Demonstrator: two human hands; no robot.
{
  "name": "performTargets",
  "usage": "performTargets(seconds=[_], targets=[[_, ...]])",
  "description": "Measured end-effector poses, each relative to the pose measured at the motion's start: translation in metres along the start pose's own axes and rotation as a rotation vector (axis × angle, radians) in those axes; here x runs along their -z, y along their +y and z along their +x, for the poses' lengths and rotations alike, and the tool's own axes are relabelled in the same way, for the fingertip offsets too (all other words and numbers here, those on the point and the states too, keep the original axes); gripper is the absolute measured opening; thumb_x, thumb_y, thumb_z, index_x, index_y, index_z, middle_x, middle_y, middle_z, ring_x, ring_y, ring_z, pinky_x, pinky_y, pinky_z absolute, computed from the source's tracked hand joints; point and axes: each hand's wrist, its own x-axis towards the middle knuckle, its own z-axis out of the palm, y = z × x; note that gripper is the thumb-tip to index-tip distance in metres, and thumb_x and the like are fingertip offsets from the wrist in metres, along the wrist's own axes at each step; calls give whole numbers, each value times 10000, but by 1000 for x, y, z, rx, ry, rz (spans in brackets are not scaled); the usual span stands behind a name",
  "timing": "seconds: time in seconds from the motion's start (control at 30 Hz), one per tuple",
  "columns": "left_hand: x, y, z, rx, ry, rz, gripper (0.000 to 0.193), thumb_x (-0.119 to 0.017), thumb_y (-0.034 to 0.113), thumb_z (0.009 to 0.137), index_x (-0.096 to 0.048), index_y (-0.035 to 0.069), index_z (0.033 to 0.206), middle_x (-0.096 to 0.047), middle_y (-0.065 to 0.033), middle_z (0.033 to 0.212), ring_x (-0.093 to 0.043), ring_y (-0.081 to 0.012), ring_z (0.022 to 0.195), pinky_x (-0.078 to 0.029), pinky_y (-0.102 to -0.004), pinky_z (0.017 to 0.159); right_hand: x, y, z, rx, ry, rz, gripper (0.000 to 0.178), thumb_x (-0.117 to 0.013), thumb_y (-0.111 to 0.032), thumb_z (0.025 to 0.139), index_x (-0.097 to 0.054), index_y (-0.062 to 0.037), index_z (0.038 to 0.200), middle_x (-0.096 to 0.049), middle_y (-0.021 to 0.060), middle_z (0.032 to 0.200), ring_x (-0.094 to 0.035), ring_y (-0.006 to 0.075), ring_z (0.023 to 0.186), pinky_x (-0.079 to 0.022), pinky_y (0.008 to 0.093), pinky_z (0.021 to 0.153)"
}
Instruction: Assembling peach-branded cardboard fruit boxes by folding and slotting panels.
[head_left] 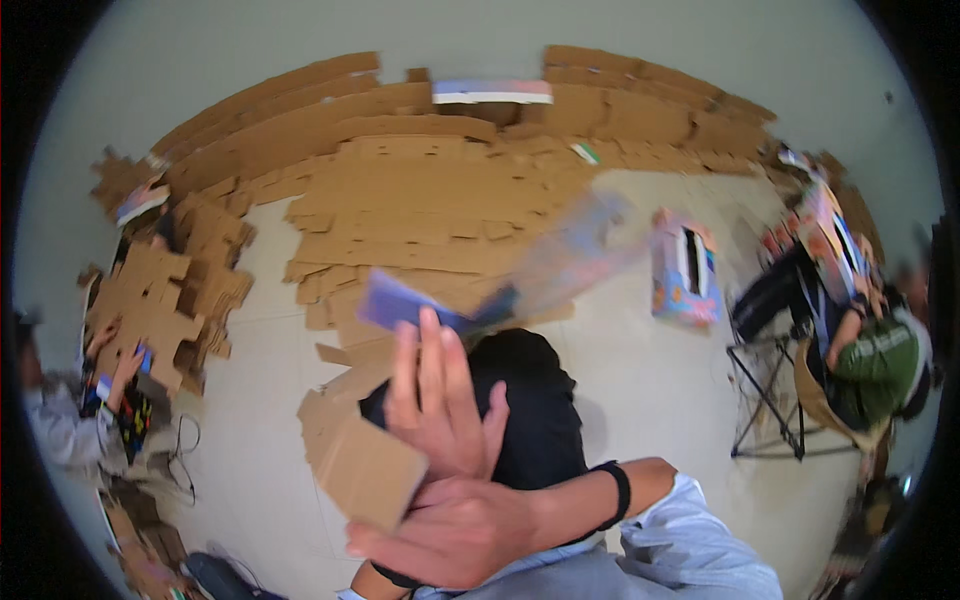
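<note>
My forearms cross in front of me, a black band on each wrist. My left hand (440, 410) points away from me with fingers stretched and thumb apart. Its fingertips reach a purple-blue piece (400, 300); whether they touch it is not plain. A motion-smeared, see-through streak (575, 255) of pale printed colours trails off to the right of that piece; its kind cannot be made out. Over my left wrist lies my right hand (450, 530), its fingers curled at the lower edge of a small square piece of brown cardboard (372, 470).
Flattened brown cardboard (390, 190) covers the floor ahead and leans along the wall. A colourful printed box (685, 268) stands right of it. One person (880, 360) sits on a folding chair at right, holding another printed box (830, 230). Another person (75, 425) sits left beside cardboard sheets (150, 300).
</note>
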Motion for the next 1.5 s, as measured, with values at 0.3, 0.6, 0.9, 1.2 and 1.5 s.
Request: performTargets(seconds=[0.3,0.6,0.9,1.2,1.5], targets=[[0,-40,76,546,-71,-1073,914,-719,-87,891,-263,100,1662,-696,-211,1312,-701,-252,1154,-545,-359,1003,3,-23,4,2,-108,41,388,-721,-93,813,-695,44,1175,-676,61,843,-718,215,773,-574,313,730],[44,-55,15,488,433,-1132,579,-690,-75,933,-477,-39,1469,-671,-121,1295,-661,-177,1133,-517,-323,996,148,67,-114,-725,985,-648,407,-632,-159,1030,-555,-7,1399,-530,226,1468,-575,281,1340,-509,422,1035],[95,-47,-53,-143,42,-1045,142,-784,210,857,-796,109,955,-771,-155,1014,-739,-386,1085,-504,-575,1056,215,82,-94,-722,973,321,796,-534,-594,1040,-272,-155,1651,-490,191,1500,-544,295,1335,-480,466,1031],[155,-13,-79,-332,-202,-638,208,-874,230,667,-868,254,873,-714,-34,1064,-684,-268,985,-522,-392,857,202,59,-91,-936,704,-348,400,-827,-190,881,-560,-30,1133,-647,81,996,-586,137,918,-498,304,790],[102,-28,-77,67,-307,-1039,217,-844,104,778,-850,158,988,-692,-154,1189,-629,-421,1268,-342,-637,1204,184,2,-100,-627,834,-907,481,-739,-42,894,-616,-10,1357,-690,175,1282,-685,269,1097,-518,389,996]])
